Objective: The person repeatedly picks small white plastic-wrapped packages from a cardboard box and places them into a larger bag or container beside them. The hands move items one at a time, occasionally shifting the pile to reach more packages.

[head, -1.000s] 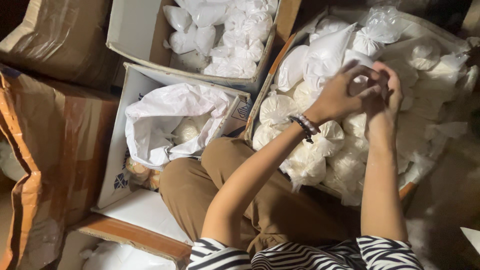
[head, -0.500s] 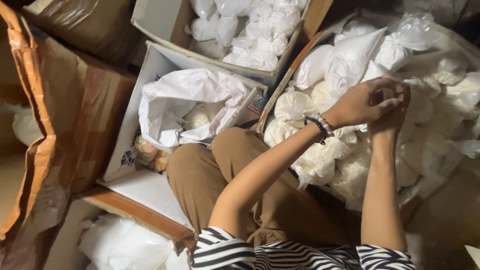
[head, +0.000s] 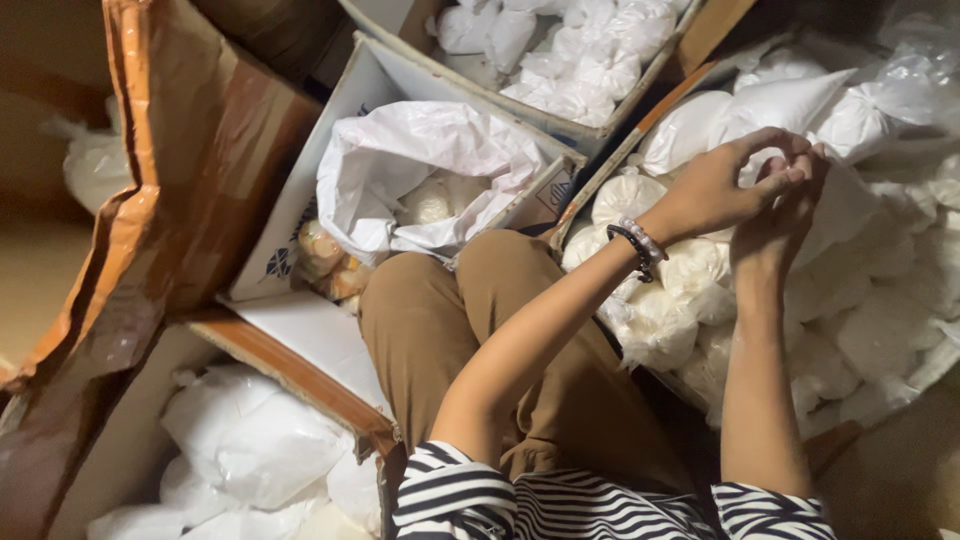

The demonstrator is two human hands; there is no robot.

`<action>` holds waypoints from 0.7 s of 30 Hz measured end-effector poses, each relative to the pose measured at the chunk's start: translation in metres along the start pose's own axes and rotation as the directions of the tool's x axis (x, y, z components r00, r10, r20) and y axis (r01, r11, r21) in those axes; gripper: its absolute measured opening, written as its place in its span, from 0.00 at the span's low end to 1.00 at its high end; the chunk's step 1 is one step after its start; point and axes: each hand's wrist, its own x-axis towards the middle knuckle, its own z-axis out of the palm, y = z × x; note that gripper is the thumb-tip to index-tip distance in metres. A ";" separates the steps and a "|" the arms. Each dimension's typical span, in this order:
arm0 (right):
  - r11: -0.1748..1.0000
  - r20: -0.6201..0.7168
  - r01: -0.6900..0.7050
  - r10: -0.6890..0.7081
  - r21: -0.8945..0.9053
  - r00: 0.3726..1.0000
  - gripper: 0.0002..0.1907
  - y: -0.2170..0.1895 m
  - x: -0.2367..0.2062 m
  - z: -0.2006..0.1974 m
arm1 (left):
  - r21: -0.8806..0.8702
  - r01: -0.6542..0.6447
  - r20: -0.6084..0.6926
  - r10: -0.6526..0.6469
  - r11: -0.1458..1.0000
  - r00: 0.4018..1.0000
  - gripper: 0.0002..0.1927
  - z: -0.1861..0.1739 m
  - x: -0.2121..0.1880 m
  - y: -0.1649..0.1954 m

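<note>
Small white bag (head: 770,165) sits between your fingertips above the bag-filled box (head: 860,430) at right, your left hand (head: 715,190) curled over it, right hand (head: 775,225) raised wrist-up, both pinching it together, forearms angled inward over your knee (head: 470,300).

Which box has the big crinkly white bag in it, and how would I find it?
Start at the person's bent knee in brown trousers. Just above it lies a white cardboard box, between the torn brown carton on the left and the box of small tied bags above. It alone holds one large open crumpled white bag, not many small ones.
</note>
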 end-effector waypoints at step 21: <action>0.898 0.425 0.425 -0.341 -0.119 0.839 0.22 -0.060 0.058 0.112 | 0.195 0.172 -0.509 -0.050 0.966 0.860 0.30 -0.100 -0.006 -0.040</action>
